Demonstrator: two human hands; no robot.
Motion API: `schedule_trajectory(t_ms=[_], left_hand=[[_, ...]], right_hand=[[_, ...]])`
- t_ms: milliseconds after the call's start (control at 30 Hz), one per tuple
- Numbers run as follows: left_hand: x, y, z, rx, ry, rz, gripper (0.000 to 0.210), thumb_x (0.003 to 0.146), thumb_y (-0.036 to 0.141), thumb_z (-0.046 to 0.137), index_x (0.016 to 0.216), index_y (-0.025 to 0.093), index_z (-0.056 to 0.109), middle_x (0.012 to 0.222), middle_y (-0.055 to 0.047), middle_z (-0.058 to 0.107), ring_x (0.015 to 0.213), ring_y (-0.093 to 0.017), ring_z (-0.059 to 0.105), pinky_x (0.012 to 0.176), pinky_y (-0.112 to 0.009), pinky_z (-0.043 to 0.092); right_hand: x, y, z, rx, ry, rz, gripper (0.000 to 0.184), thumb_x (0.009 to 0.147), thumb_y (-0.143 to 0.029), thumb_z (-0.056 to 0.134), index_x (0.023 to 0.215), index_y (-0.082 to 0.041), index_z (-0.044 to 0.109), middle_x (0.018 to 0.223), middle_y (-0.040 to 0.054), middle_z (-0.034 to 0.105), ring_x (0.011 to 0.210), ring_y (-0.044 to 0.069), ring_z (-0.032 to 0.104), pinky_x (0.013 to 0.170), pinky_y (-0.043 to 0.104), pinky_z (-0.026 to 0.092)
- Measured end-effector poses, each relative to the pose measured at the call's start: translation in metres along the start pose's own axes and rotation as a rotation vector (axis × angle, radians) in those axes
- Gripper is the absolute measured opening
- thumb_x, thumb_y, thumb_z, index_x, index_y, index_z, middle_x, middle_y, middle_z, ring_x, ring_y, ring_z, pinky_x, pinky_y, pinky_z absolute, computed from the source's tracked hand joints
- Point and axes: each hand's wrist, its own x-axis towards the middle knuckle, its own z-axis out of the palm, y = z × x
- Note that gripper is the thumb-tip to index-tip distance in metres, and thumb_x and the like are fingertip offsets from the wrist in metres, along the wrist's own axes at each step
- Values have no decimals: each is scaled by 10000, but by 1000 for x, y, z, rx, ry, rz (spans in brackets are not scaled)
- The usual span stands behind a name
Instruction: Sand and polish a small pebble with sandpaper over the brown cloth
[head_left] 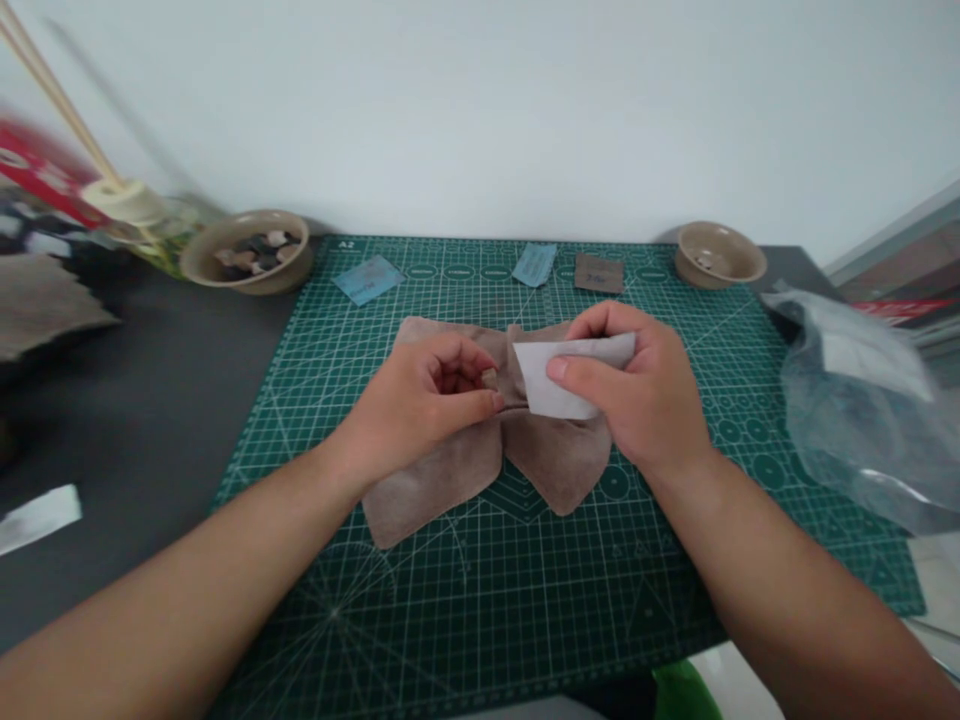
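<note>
A brownish, soft suede-like fabric piece [439, 480] lies on the green cutting mat [465, 610], spread in a bow-like shape and drawn in at its middle. Over its left half, my left hand [420, 400] is closed in a pinch, with a small tan piece [490, 378] showing between the fingers; whether it is part of the fabric I cannot tell. My right hand [645, 390] grips a folded white sheet, paper or thin cloth [551, 385], thumb on top. The sheet's left edge reaches over the fabric's middle and hides part of it.
Behind the hands lie two blue labelled patches [369, 279] [535, 264] and a brown one [598, 273]. A bowl of dark and pale pieces [247, 285] stands back left, near a reed diffuser [127, 200]. Another bowl [720, 255] and a clear plastic bag [862, 400] are at right.
</note>
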Motion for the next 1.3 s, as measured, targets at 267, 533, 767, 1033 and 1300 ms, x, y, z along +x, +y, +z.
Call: schedule_trajectory(t_ms=[267, 533, 767, 1033, 1300], left_hand=[[-3, 2, 2, 78, -6, 54, 206, 718, 268, 803, 860, 190, 677, 747, 4, 681, 644, -138, 613, 578, -262, 496], [-3, -5, -5, 169, 63, 122, 253, 739, 335, 807, 897, 200, 663, 762, 7, 675, 651, -137, 619, 584, -258, 501], [-21, 1, -4, 507, -180, 768, 270, 816, 160, 694, 1060, 243, 617, 878, -34, 722, 739, -179, 683, 618, -294, 535], [-30, 4, 21, 576, -377, 972, 206, 854, 61, 616, 1040, 148, 618, 921, -89, 737, 900, -234, 706, 787, -363, 594], [-29, 1, 17, 494, -224, 860, 202, 854, 87, 666, 1040, 132, 601, 950, -85, 712, 851, -181, 687, 734, -298, 576]], right_hand=[[-4, 15, 13, -127, 118, -164, 104, 832, -196, 588, 867, -249, 505, 878, 10, 702, 787, 193, 687, 698, 340, 533], [-3, 27, 13, -161, 145, -165, 262, 854, -148, 504, 1094, -248, 532, 993, 31, 676, 828, 198, 656, 707, 345, 532], [5, 32, 15, -199, 161, -183, 261, 874, -159, 494, 1117, -230, 557, 1131, 65, 670, 1031, 232, 635, 917, 402, 520], [6, 33, 17, -178, 137, -214, 264, 891, -141, 482, 1126, -228, 566, 1097, 46, 685, 1002, 217, 646, 931, 395, 524], [3, 35, 20, -79, 179, -304, 280, 868, -158, 561, 1124, -265, 588, 1059, 17, 699, 925, 211, 667, 829, 387, 572]])
